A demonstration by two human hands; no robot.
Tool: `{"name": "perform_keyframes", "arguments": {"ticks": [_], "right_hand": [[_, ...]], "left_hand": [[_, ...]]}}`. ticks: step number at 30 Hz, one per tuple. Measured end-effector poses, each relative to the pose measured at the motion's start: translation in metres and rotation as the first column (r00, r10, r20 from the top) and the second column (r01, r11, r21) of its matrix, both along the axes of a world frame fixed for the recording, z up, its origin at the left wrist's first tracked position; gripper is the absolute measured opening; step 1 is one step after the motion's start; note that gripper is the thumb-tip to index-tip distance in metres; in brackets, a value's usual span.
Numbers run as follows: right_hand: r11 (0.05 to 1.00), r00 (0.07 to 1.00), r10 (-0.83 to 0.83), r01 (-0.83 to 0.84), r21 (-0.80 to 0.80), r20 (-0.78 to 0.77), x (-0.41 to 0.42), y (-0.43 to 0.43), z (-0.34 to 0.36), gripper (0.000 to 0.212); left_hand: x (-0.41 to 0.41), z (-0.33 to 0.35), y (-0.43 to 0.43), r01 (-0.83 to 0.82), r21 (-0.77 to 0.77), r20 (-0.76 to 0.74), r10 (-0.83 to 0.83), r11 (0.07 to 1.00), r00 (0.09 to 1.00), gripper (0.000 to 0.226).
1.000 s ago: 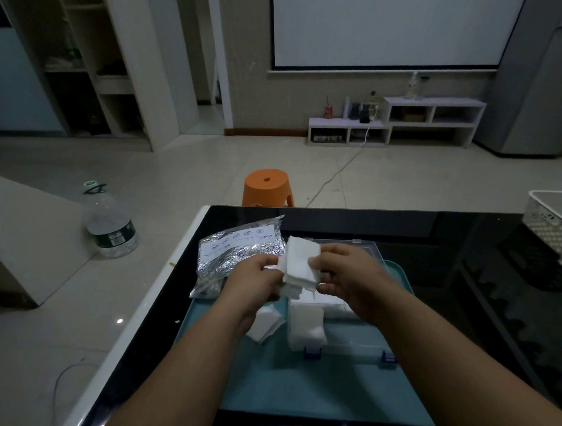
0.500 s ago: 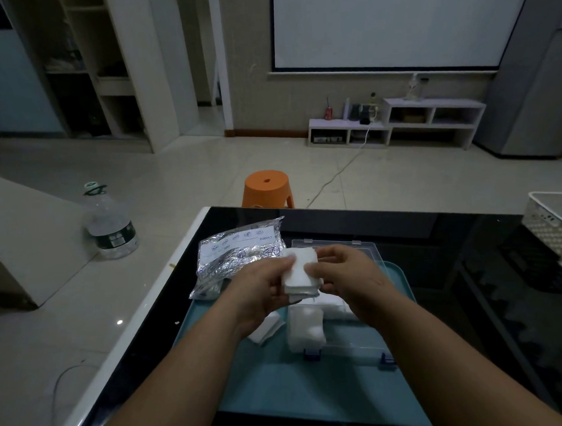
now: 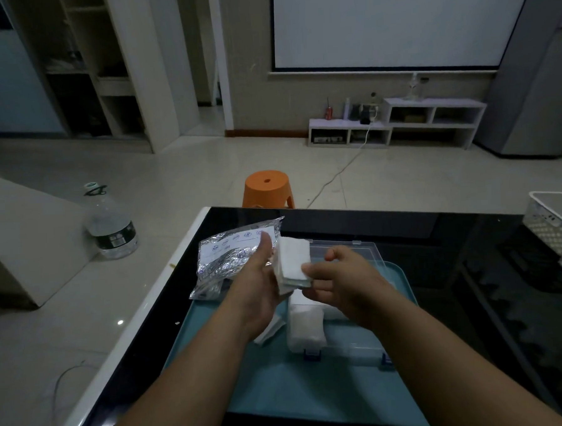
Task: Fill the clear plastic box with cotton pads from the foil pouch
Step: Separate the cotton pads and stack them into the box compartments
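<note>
A stack of white cotton pads (image 3: 293,261) is held upright above the clear plastic box (image 3: 355,345). My left hand (image 3: 257,289) grips the stack from the left, thumb up along its side. My right hand (image 3: 342,284) pinches its lower right corner with the fingertips. The box sits on a teal tray (image 3: 283,398) with its lid (image 3: 343,252) open behind; white pads (image 3: 305,325) fill its left part. The silver foil pouch (image 3: 233,257) lies at the tray's far left corner. A few loose pads (image 3: 269,330) lie on the tray under my left wrist.
The tray rests on a black glass table (image 3: 471,268) with a white left edge. A white perforated basket (image 3: 557,224) stands at the right edge. Beyond the table are an orange stool (image 3: 267,189) and a large water bottle (image 3: 111,225) on the floor.
The stack has turned more upright and moved slightly right. My left hand opened its grip with the thumb raised; my right hand slid down to the stack's lower corner.
</note>
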State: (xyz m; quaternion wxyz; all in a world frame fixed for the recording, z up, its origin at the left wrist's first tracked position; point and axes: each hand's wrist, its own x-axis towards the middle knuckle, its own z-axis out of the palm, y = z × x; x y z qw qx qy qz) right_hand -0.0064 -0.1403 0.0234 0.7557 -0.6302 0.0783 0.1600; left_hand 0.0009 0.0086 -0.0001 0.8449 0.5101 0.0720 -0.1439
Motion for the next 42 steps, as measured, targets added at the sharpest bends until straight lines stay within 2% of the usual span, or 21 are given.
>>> {"name": "perform_keyframes", "arguments": {"ticks": [4, 7, 9, 12, 14, 15, 17, 20, 24, 27, 32, 35, 42], "right_hand": [[0.999, 0.999, 0.032, -0.032, 0.031, -0.003, -0.004, 0.005, 0.002, 0.039], [0.997, 0.998, 0.051, -0.048, -0.055, 0.046, -0.006, 0.004, 0.001, 0.038], [0.973, 0.992, 0.073, -0.047, -0.226, 0.106, -0.007, 0.004, -0.001, 0.029], [0.785, 0.946, 0.103, 0.113, -0.610, 0.308, -0.003, 0.002, -0.006, 0.030], [0.724, 0.905, 0.128, 0.193, -0.662, 0.405, 0.000, 0.001, -0.007, 0.033], [0.723, 0.888, 0.167, 0.185, -0.666, 0.428, -0.001, 0.001, -0.007, 0.039], [0.703, 0.851, 0.287, 0.125, -0.700, 0.440, -0.002, 0.003, -0.005, 0.070], [0.642, 0.801, 0.443, 0.029, -0.766, 0.403, -0.004, 0.006, -0.006, 0.112], [0.544, 0.787, 0.516, 0.003, -0.839, 0.338, -0.007, 0.008, -0.011, 0.131], [0.466, 0.773, 0.550, 0.032, -0.884, 0.317, -0.009, 0.011, -0.010, 0.125], [0.422, 0.736, 0.600, 0.043, -0.905, 0.315, -0.010, 0.010, -0.008, 0.117], [0.388, 0.697, 0.633, 0.094, -0.917, 0.338, -0.011, 0.012, -0.010, 0.120], [0.342, 0.687, 0.648, 0.125, -0.931, 0.330, -0.011, 0.011, -0.009, 0.116]], "left_hand": [[-0.004, -0.002, 0.000, 0.067, -0.162, -0.004, -0.068, 0.984, 0.998, 0.075], [-0.004, -0.003, -0.003, 0.017, -0.182, 0.020, -0.013, 0.983, 1.000, 0.065], [-0.004, -0.003, -0.004, -0.009, -0.136, 0.048, 0.016, 0.991, 0.999, 0.066], [-0.001, -0.005, -0.004, -0.079, -0.110, 0.049, 0.085, 0.991, 0.995, 0.054], [0.000, -0.006, -0.004, -0.110, -0.116, 0.025, 0.113, 0.987, 0.993, 0.049], [0.000, -0.006, -0.003, -0.105, -0.128, 0.015, 0.108, 0.986, 0.994, 0.053], [0.001, -0.008, -0.003, -0.060, -0.136, 0.004, 0.061, 0.989, 0.998, 0.061], [-0.001, -0.011, -0.006, 0.024, -0.077, 0.021, -0.022, 0.997, 1.000, 0.054], [-0.004, -0.013, -0.012, 0.082, -0.003, 0.047, -0.082, 0.997, 0.996, 0.053], [-0.004, -0.013, -0.011, 0.130, 0.021, 0.056, -0.131, 0.991, 0.990, 0.054], [-0.003, -0.013, -0.010, 0.162, -0.010, 0.067, -0.161, 0.987, 0.985, 0.071], [-0.002, -0.014, -0.010, 0.162, -0.011, 0.049, -0.161, 0.987, 0.986, 0.072], [-0.001, -0.014, -0.007, 0.166, -0.012, 0.043, -0.165, 0.986, 0.985, 0.071]]}}
